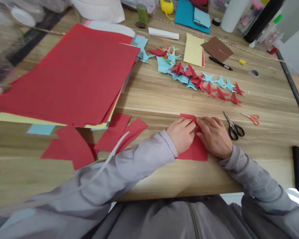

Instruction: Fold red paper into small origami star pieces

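Note:
A red sheet of paper (195, 151) lies on the wooden table in front of me, its top right corner folded inward beneath my fingers. My left hand (182, 134) presses on its upper part with bent fingers, the fingertips close together at the fold. From the other side my right hand (215, 136) rests over the sheet's right edge, thumb and fingers closed in on the same corner. The two hands nearly touch, and they hide part of the fold. Black-handled scissors (233, 127) and small orange-handled scissors (251, 118) lie right of my right hand.
A stack of large red sheets (77, 73) covers the left side, with red paper strips (74, 144) before it. Folded red and blue paper cranes (209, 88) stand beyond my hands. A black pen (220, 63) and yellow paper (193, 49) lie farther back.

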Demonstrator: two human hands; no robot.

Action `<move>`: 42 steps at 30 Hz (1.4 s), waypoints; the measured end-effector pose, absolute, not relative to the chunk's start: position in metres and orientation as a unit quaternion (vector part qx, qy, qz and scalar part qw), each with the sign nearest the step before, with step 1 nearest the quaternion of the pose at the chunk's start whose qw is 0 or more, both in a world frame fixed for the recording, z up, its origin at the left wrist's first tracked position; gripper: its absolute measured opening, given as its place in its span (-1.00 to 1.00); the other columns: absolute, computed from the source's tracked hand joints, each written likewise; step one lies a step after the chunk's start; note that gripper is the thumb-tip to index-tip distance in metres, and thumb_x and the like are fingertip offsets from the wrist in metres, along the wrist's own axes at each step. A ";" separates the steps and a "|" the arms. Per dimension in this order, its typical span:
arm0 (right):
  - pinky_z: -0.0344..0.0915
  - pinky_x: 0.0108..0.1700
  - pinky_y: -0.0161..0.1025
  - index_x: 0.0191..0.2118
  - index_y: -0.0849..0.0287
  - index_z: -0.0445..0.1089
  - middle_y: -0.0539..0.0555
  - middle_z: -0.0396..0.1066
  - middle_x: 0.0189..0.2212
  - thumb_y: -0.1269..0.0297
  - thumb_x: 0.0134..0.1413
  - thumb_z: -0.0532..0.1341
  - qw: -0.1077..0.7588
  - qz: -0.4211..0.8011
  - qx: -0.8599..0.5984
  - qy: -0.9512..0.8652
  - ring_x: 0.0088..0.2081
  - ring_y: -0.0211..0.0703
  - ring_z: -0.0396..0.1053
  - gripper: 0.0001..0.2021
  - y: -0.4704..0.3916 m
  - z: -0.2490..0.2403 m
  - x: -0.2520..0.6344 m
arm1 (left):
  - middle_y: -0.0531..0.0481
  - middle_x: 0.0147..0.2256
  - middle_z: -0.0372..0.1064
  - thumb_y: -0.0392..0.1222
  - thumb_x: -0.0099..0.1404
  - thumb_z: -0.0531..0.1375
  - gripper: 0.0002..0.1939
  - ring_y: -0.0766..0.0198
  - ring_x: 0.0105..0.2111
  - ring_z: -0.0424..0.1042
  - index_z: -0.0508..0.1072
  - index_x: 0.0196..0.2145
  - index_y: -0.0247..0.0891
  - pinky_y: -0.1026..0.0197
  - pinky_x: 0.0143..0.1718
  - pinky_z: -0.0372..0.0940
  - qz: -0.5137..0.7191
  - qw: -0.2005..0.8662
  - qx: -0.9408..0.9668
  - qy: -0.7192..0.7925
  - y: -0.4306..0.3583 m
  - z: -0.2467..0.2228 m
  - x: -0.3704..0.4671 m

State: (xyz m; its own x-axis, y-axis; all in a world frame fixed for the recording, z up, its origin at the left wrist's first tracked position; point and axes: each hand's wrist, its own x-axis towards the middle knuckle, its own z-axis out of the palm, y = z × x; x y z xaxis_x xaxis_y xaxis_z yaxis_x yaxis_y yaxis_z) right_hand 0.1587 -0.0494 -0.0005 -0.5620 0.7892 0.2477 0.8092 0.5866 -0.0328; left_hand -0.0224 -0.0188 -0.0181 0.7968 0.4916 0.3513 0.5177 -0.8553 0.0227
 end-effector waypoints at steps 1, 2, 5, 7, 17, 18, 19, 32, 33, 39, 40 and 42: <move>0.09 0.12 -0.03 0.07 0.35 0.28 0.25 0.47 -0.06 0.27 0.27 0.05 0.117 -0.039 -0.453 -0.883 0.09 0.01 0.26 -0.65 -0.046 0.000 0.158 | -0.17 -0.23 0.47 -0.27 0.33 0.04 -0.73 0.11 -0.18 0.39 0.53 -0.28 -0.39 0.05 -0.12 0.29 -0.175 0.038 -0.947 -0.266 -0.019 -0.018 -0.022; 0.09 0.12 -0.03 0.06 0.35 0.28 0.24 0.48 -0.08 0.27 0.27 0.04 0.116 -0.036 -0.454 -0.883 0.08 0.01 0.27 -0.66 -0.042 0.001 0.156 | -0.16 -0.24 0.47 -0.28 0.33 0.03 -0.72 0.11 -0.19 0.39 0.54 -0.31 -0.37 0.05 -0.12 0.29 -0.175 0.038 -0.948 -0.264 -0.019 -0.018 -0.022; 0.08 0.12 -0.03 0.04 0.36 0.30 0.22 0.50 -0.12 0.29 0.28 0.02 0.113 -0.027 -0.452 -0.884 0.06 0.01 0.28 -0.68 -0.034 0.003 0.154 | -0.17 -0.28 0.46 -0.28 0.32 0.03 -0.72 0.12 -0.21 0.39 0.53 -0.35 -0.35 0.06 -0.14 0.29 -0.181 0.041 -0.946 -0.267 -0.019 -0.020 -0.021; 0.07 0.12 -0.03 0.04 0.35 0.30 0.22 0.49 -0.11 0.28 0.28 0.02 0.112 -0.021 -0.453 -0.884 0.06 0.00 0.28 -0.68 -0.032 0.003 0.154 | -0.17 -0.30 0.45 -0.28 0.31 0.03 -0.73 0.11 -0.22 0.38 0.53 -0.36 -0.35 0.05 -0.16 0.28 -0.192 0.045 -0.940 -0.277 -0.019 -0.023 -0.020; 0.06 0.14 0.02 0.11 0.32 0.25 0.25 0.42 0.03 0.21 0.30 -0.02 0.111 -0.022 -0.466 -0.878 0.13 0.04 0.23 -0.61 -0.037 -0.007 0.155 | -0.21 -0.27 0.44 -0.28 0.31 0.02 -0.71 0.11 -0.23 0.39 0.54 -0.36 -0.35 0.04 -0.18 0.27 -0.171 0.055 -0.941 -0.285 -0.021 -0.020 -0.021; 0.07 0.15 0.02 0.12 0.32 0.25 0.25 0.41 0.04 0.21 0.30 -0.02 0.110 -0.022 -0.465 -0.878 0.14 0.03 0.22 -0.61 -0.038 -0.007 0.155 | -0.22 -0.26 0.45 -0.28 0.32 0.02 -0.71 0.12 -0.22 0.39 0.54 -0.33 -0.35 0.04 -0.16 0.27 -0.170 0.058 -0.941 -0.288 -0.022 -0.019 -0.021; 0.06 0.15 0.02 0.12 0.32 0.25 0.25 0.40 0.04 0.22 0.30 -0.02 0.110 -0.023 -0.463 -0.879 0.14 0.02 0.22 -0.61 -0.040 -0.007 0.156 | -0.22 -0.26 0.45 -0.28 0.32 0.02 -0.71 0.12 -0.22 0.40 0.54 -0.29 -0.37 0.04 -0.16 0.27 -0.171 0.062 -0.940 -0.289 -0.022 -0.019 -0.021; 0.14 0.10 0.02 0.02 0.26 0.36 0.17 0.54 -0.21 0.29 0.24 0.08 0.134 -0.038 -0.455 -0.880 -0.11 -0.05 0.36 -0.70 -0.088 0.007 0.187 | -0.23 -0.20 0.48 -0.26 0.36 0.00 -0.69 0.10 -0.15 0.43 0.50 -0.14 -0.40 0.04 -0.17 0.28 -0.196 0.054 -0.935 -0.292 -0.022 -0.026 -0.021; 0.15 0.10 0.01 -0.01 0.25 0.38 0.15 0.54 -0.27 0.30 0.23 0.08 0.142 -0.039 -0.455 -0.878 -0.13 -0.06 0.37 -0.72 -0.087 0.009 0.188 | -0.23 -0.20 0.48 -0.25 0.36 0.00 -0.69 0.10 -0.15 0.43 0.50 -0.14 -0.40 0.04 -0.17 0.28 -0.197 0.050 -0.935 -0.291 -0.022 -0.027 -0.021; 0.23 0.03 -0.09 -0.12 0.18 0.45 0.13 0.53 -0.16 0.37 0.22 0.09 0.175 -0.053 -0.467 -0.865 -0.08 -0.08 0.35 -0.78 -0.057 0.011 0.174 | -0.23 -0.22 0.48 -0.26 0.33 0.00 -0.69 0.10 -0.15 0.42 0.52 -0.17 -0.38 -0.03 -0.07 0.28 -0.245 0.003 -0.927 -0.282 -0.019 -0.029 -0.022; 0.23 0.03 -0.10 -0.13 0.18 0.45 0.12 0.52 -0.12 0.37 0.22 0.08 0.174 -0.046 -0.458 -0.870 -0.07 -0.08 0.34 -0.78 -0.050 0.009 0.170 | -0.21 -0.22 0.49 -0.27 0.33 0.00 -0.69 0.12 -0.15 0.43 0.52 -0.18 -0.37 -0.03 -0.03 0.27 -0.261 -0.009 -0.922 -0.287 -0.019 -0.028 -0.024; 0.23 0.04 -0.09 -0.13 0.19 0.46 0.13 0.50 -0.08 0.36 0.24 0.07 0.162 -0.034 -0.441 -0.882 -0.03 -0.07 0.33 -0.78 -0.041 0.002 0.161 | -0.16 -0.22 0.51 -0.28 0.32 -0.01 -0.69 0.15 -0.16 0.44 0.53 -0.21 -0.32 -0.02 0.01 0.25 -0.295 -0.034 -0.900 -0.320 -0.016 -0.026 -0.029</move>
